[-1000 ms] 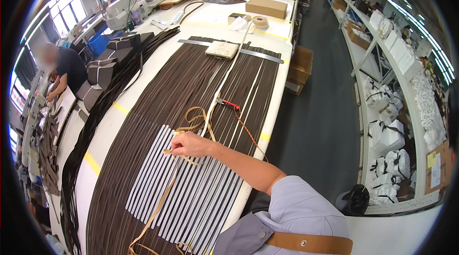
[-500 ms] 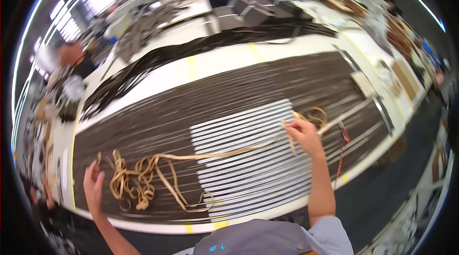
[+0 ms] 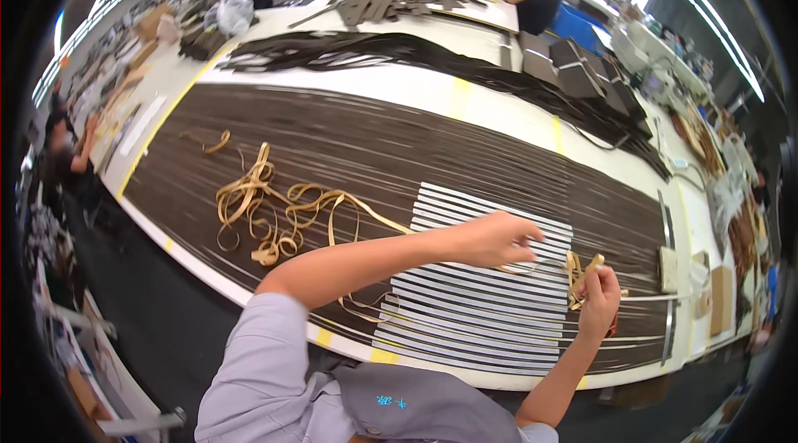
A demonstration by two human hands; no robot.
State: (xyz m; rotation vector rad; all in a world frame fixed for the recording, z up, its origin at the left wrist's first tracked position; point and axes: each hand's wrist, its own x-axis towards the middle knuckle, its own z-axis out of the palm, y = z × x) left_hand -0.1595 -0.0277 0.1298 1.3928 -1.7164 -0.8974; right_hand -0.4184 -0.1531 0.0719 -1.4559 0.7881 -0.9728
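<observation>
A long tan ribbon [image 3: 386, 221] runs from a loose tangle [image 3: 249, 185] on the left, passing behind my left forearm. My right hand [image 3: 600, 297] is closed in a pinch on a bunched part of the ribbon [image 3: 575, 275] at the right. My left hand [image 3: 495, 239] reaches across over the white strips [image 3: 474, 327], its fingers apart and pointing toward the right hand. Nothing shows between them. The white strips lie in parallel rows on top of long dark brown strips [image 3: 349, 127]. A small red thing [image 3: 613, 325] shows beside my right wrist.
A metal bar [image 3: 667, 231] and a beige block [image 3: 668, 270] sit at the right end of the brown strips. A dark bundle of strips [image 3: 374, 51] lies along the far side of the white table [image 3: 399, 102]. Several other people work farther off, one in dark clothing [image 3: 536, 2].
My view has swung to the left. My left hand has moved from beside the tangle across to the right, near my right hand. The right hand still pinches the ribbon.
</observation>
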